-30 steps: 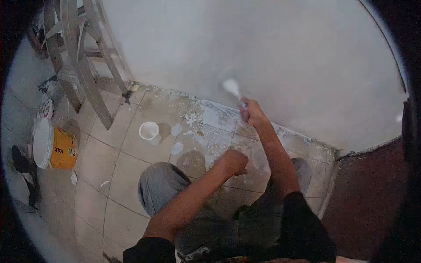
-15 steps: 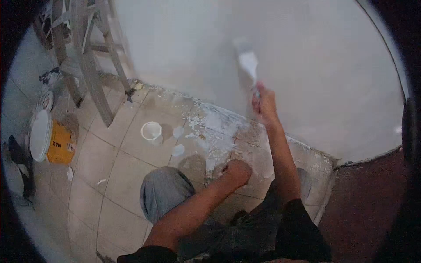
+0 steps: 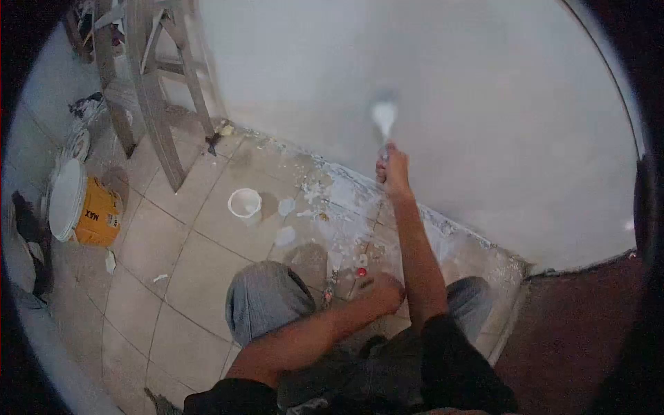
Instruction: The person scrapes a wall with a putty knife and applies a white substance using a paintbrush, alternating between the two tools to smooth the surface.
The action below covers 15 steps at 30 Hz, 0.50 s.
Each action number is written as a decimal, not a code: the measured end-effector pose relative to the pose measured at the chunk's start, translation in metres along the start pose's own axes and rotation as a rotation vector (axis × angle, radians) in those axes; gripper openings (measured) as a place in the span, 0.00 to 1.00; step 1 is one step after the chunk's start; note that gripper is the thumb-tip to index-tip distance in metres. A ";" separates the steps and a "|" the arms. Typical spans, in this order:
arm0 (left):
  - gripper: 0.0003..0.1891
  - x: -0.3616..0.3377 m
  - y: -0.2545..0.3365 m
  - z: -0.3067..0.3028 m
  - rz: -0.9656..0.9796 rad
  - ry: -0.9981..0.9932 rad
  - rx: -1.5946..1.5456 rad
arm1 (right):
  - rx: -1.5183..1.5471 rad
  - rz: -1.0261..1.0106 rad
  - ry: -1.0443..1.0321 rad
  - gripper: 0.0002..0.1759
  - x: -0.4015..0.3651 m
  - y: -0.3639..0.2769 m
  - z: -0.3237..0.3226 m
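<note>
My right hand [image 3: 393, 169] is closed around the handle of a paint brush [image 3: 384, 117], whose bristle end points up against the pale wall [image 3: 498, 124]. The brush is somewhat blurred. My left hand [image 3: 384, 293] is curled and blurred, low between my knees, beside my right forearm; whether it holds anything cannot be made out. A small red thing [image 3: 362, 272] and a small pale piece lie just above it, over the spattered floor. Further left, a white cup [image 3: 245, 203] stands on the tiles beside white paint patches [image 3: 286, 206].
A wooden ladder [image 3: 155, 124] stands at the upper left. Below it, a yellow bucket [image 3: 100, 216] with a white lid lies tilted near the left wall. White spatter runs along the wall's foot. A dark red surface [image 3: 574, 339] is at the lower right.
My right hand and the brush have moved down and slightly left along the wall. My left hand has shifted slightly down, and the red thing now shows above it. The view has shifted a little.
</note>
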State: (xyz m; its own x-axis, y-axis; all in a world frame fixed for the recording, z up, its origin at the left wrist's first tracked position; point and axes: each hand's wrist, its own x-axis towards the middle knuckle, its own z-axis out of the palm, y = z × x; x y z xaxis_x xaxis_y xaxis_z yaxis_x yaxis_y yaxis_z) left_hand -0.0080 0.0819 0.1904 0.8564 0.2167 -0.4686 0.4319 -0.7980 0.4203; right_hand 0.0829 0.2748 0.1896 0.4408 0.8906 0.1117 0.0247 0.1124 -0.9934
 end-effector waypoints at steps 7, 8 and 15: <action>0.19 0.010 -0.009 0.003 0.006 0.013 -0.026 | 0.065 0.342 -0.142 0.22 -0.015 -0.006 0.000; 0.19 0.008 -0.006 -0.004 -0.073 -0.077 -0.008 | 0.127 0.196 -0.066 0.22 -0.018 -0.010 0.000; 0.21 0.005 -0.006 0.007 0.006 -0.096 0.006 | 0.049 0.506 -0.141 0.23 -0.026 0.032 -0.003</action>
State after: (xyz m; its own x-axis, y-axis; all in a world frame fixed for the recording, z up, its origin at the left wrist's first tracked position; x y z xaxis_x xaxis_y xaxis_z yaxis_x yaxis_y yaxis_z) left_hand -0.0080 0.0837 0.1805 0.8281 0.1571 -0.5381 0.4245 -0.8026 0.4190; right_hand 0.0753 0.2538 0.1548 0.2615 0.8892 -0.3753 -0.2037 -0.3292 -0.9220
